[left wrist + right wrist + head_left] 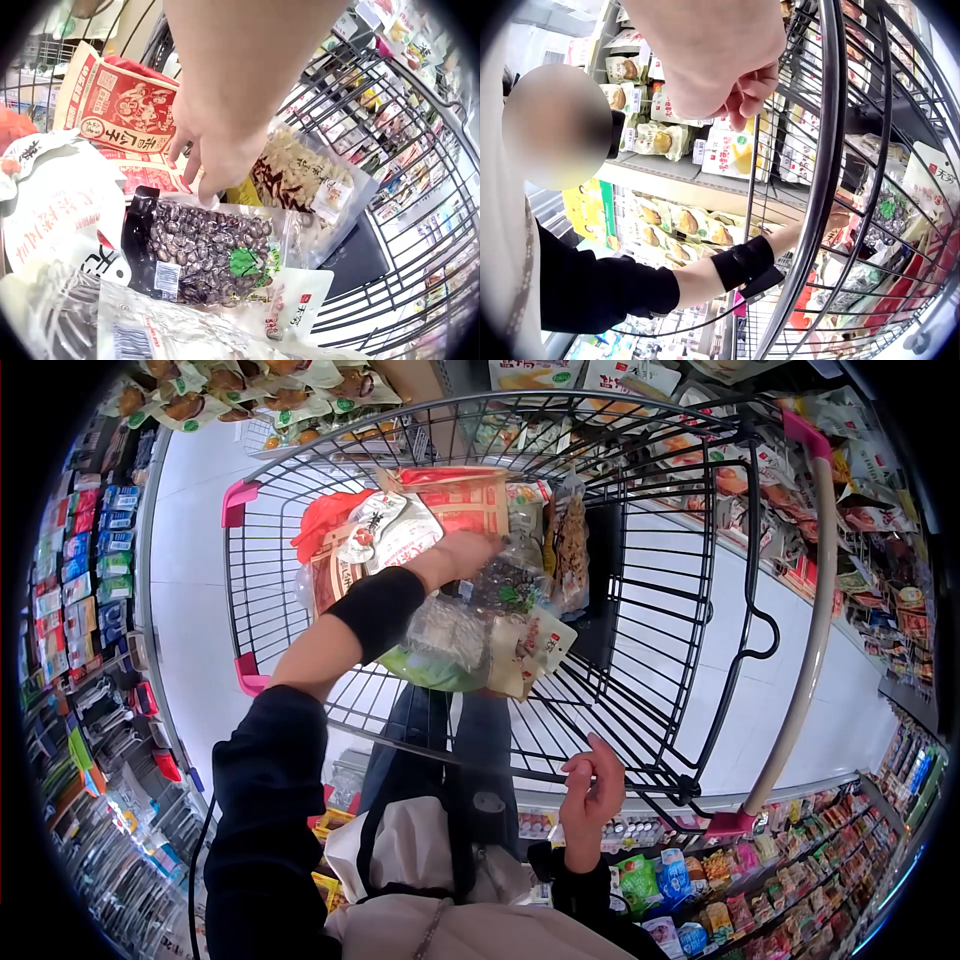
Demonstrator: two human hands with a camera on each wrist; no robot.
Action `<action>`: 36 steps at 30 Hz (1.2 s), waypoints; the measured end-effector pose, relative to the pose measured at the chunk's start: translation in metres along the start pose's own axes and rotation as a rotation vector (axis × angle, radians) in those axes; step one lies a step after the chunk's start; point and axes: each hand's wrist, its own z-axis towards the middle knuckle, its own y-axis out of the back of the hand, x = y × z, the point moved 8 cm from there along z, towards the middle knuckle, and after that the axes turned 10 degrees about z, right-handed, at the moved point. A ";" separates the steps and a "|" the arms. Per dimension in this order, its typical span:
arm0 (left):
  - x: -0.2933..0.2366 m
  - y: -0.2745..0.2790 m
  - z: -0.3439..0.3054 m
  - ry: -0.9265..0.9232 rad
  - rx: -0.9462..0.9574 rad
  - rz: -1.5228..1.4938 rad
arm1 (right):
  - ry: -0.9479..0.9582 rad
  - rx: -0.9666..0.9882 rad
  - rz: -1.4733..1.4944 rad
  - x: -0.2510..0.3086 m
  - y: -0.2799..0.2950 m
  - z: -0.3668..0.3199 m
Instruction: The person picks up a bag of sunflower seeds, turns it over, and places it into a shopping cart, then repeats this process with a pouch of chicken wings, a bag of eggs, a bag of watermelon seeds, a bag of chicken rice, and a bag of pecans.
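Note:
My left hand (460,555) reaches down into a wire shopping cart (450,165), among the packages. In the left wrist view its fingers point down, spread apart, right at the top edge of a clear bag of dark seeds (206,251). A red and tan paper bag (127,105) lies on one side of the fingers, a clear bag of pale pieces with red bits (292,176) on the other. The thumb is hidden. Beside the cart's near rim, my right hand (593,790) hangs with fingers loosely curled, holding nothing.
White pouches (60,210) and a clear pack with green at its base (440,650) also lie in the cart. Its handle (822,560) is on the right. Packed shelves (790,860) stand around it. Another person's blurred head (559,124) appears in the right wrist view.

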 end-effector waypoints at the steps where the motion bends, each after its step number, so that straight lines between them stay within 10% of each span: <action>1: 0.001 0.009 -0.010 0.015 0.003 0.002 | 0.022 0.003 -0.017 0.004 0.001 0.003; 12: 0.036 0.099 -0.260 0.359 -0.469 -0.176 | 0.078 0.230 -0.212 0.033 -0.003 0.017; 18: 0.038 0.021 -0.378 0.594 -0.360 -0.267 | 0.190 0.410 -0.540 0.023 -0.001 -0.014; 36: 0.007 -0.053 -0.427 0.639 -0.637 0.008 | 0.262 0.317 -0.891 0.000 0.004 -0.057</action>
